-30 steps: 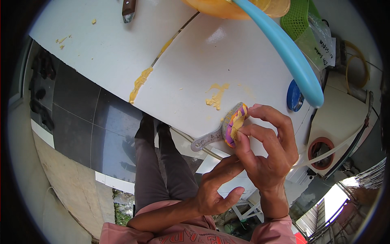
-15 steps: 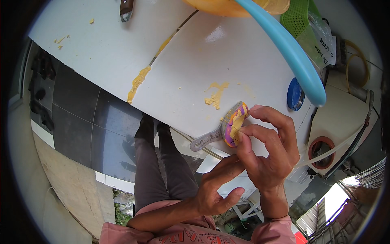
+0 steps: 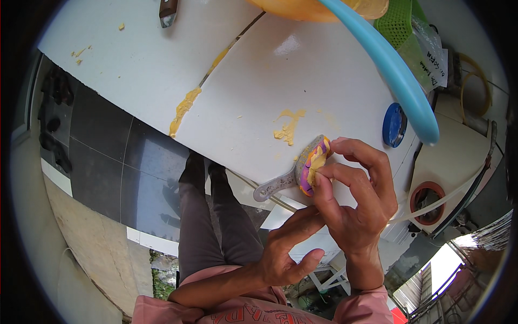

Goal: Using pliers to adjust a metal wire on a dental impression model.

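A grey mould with a short handle (image 3: 274, 187), pierced at its end, stands tilted on the white table's near edge. Purple and orange dough (image 3: 309, 173) lines its hollow. Over this lies soft yellow dough (image 3: 318, 162). My right hand (image 3: 360, 200) pinches at the yellow dough with thumb and index finger, while its other fingers curl beside the mould's far end. My left hand (image 3: 291, 245) is below and left of it, thumb spread apart. Its fingers stretch toward my right hand, which hides their tips; nothing shows in its grasp.
Yellow dough smears (image 3: 288, 127) mark the white tabletop (image 3: 243, 81). A blue lid (image 3: 394, 125) lies at the right, beneath a long light-blue handle (image 3: 388, 65). An orange basin (image 3: 318, 9), green basket (image 3: 393, 24) and brown-handled knife (image 3: 168, 11) are at the far side.
My right fingertips have shifted slightly on the yellow dough, whose shape in the mould looks a little different. My left hand has stayed in place.
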Available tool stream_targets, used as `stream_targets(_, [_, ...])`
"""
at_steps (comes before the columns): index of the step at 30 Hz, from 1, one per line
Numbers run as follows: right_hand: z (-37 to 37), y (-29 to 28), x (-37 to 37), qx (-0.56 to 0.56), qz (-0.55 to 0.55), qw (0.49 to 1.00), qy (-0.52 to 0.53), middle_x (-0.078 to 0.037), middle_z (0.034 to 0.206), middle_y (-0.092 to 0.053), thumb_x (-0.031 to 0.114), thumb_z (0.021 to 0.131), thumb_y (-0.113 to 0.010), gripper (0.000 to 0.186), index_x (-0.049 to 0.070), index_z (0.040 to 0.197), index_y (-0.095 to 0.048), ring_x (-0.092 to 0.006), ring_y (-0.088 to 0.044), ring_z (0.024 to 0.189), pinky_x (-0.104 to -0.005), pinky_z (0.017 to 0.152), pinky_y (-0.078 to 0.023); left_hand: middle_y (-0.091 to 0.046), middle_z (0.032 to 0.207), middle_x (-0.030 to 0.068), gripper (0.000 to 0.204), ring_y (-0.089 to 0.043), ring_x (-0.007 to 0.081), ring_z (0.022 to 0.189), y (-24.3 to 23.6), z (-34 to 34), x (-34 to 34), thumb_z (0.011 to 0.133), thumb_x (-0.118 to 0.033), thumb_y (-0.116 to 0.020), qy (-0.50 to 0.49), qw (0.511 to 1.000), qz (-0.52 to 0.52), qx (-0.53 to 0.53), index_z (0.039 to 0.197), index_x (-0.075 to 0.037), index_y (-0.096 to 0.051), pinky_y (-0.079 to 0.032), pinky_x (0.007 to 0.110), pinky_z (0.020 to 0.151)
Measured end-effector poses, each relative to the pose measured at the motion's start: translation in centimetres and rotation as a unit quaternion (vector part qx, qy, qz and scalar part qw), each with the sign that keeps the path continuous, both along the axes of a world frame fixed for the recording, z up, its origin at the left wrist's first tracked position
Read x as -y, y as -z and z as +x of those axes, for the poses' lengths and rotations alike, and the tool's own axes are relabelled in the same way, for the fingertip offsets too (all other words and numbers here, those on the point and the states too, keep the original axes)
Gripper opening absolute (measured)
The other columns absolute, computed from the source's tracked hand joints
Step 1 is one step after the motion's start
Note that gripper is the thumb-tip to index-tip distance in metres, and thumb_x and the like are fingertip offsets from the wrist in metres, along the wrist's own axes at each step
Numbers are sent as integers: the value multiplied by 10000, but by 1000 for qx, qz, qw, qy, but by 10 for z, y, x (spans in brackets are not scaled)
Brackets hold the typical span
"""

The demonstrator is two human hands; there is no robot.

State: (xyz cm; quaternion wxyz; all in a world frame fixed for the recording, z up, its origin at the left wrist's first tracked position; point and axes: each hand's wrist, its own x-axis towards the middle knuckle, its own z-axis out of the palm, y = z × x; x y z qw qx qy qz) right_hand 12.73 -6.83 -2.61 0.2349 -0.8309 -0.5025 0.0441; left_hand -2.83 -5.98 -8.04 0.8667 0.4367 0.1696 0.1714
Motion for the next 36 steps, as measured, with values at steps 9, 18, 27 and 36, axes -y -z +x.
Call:
stream_targets(9, [-3, -7, 3, -1, 4, 1000, 0, -135, 1065, -659, -11, 631, -804, 250, 50, 846, -692, -308, -685, 955, -373, 752, -573, -578, 1317, 270, 507, -504, 410, 1298, 2, 1, 0, 902, -188, -608, 5, 999, 26, 20, 1306, 113, -551, -399, 443, 1075])
stream_targets(18, [-3, -7, 0, -4, -13, 1000, -12, -136, 1066, -658, -12, 620, -805, 267, 47, 863, -711, -322, -687, 962, -379, 755, -578, -584, 1307, 268, 505, -511, 414, 1285, 1, 0, -2, 913, -205, -606, 6, 1000, 17, 12, 1298, 118, -553, -400, 449, 1070])
stream_targets(27, [-2, -6, -1, -1, -7, 1000, -15, -140, 1059, -661, -12, 628, -801, 261, 46, 864, -708, -319, -686, 954, -376, 746, -579, -570, 1327, 277, 515, -510, 406, 1295, 2, -1, -2, 916, -206, -608, 10, 1000, 12, 9, 1314, 115, -542, -403, 438, 1072])
stream_targets(36, [0, -6, -2, 9, -16, 1000, 2, -149, 1060, -665, 0, 644, -795, 245, 52, 863, -701, -284, -676, 915, -346, 700, -558, -554, 1343, 278, 522, -522, 397, 1285, 1, 1, -1, 897, -182, -612, 6, 1000, 3, 11, 1325, 106, -538, -414, 431, 1066])
